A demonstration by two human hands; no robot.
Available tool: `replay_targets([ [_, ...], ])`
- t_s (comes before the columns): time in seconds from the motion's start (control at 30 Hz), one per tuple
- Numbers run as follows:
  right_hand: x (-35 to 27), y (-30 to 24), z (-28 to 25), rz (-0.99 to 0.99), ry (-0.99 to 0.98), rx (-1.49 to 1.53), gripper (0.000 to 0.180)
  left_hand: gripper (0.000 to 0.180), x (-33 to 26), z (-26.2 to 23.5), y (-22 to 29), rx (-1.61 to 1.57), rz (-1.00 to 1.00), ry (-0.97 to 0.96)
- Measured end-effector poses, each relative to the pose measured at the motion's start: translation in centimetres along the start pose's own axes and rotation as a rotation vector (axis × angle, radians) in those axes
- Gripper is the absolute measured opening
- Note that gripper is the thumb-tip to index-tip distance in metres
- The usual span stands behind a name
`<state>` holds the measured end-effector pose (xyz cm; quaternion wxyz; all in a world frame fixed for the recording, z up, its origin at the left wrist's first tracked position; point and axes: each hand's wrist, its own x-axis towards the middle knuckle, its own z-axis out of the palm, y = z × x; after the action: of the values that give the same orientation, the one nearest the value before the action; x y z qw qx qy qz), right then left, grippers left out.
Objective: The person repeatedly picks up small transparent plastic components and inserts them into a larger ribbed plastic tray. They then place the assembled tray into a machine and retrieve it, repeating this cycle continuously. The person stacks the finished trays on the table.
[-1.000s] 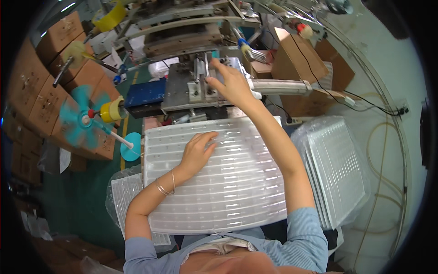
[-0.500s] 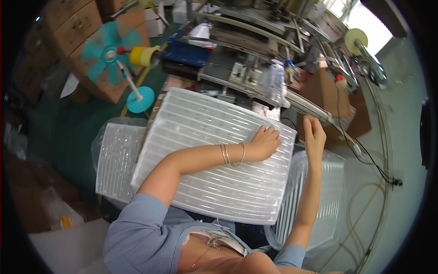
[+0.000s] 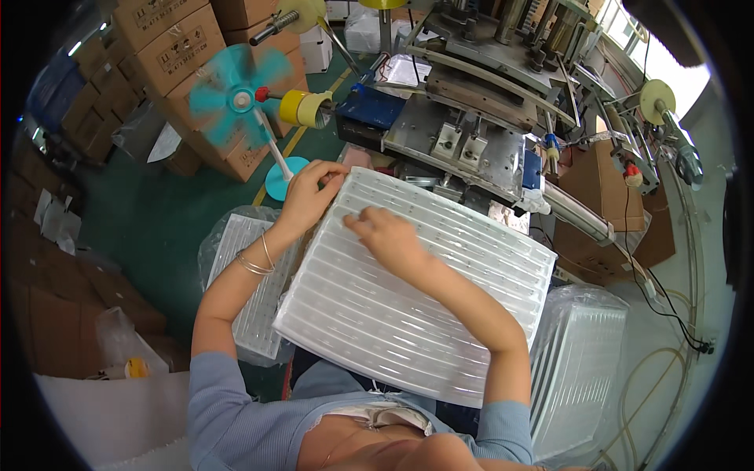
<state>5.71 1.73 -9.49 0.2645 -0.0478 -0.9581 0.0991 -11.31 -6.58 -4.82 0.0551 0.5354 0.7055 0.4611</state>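
Observation:
A large clear ribbed plastic tray lies tilted across my lap. My left hand grips its far left corner, fingers curled over the edge; bracelets sit on that wrist. My right hand rests flat on the tray's upper surface near that same corner, fingers bent, with nothing visibly in it. Both forearms reach up from the lower edge in light blue sleeves.
A bagged stack of similar trays stands at my left, another stack at my right. Ahead is a metal machine with a blue box. A teal fan spins beside cardboard boxes on the green floor.
My left hand has shifted from the tray's right side to its far left corner. My right hand came off the right-hand stack onto the tray. The view swung left.

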Motion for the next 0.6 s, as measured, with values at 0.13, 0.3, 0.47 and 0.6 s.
replay_targets([
  [0.13, 2.1, -0.6, 2.7, -0.031, -0.184, -0.067, 0.033, 0.016, 0.1, 0.8, -0.9, -0.032, 0.016, 0.054],
  [0.3, 0.9, 0.8, -2.8, 0.179, -0.126, 0.302, 0.026, 0.020, 2.0, 5.2, -0.1, -0.061, 0.161, 0.074],
  [0.47, -2.6, 4.6, -8.6, 0.431, 0.098, 0.612, 0.021, 0.023, 5.7, 10.4, 3.9, 0.011, 0.404, 0.199],
  [0.6, -5.3, 8.4, -12.3, 0.647, 0.345, 1.274, 0.022, 0.026, 9.9, 13.9, 8.1, 0.238, 0.572, 0.372],
])
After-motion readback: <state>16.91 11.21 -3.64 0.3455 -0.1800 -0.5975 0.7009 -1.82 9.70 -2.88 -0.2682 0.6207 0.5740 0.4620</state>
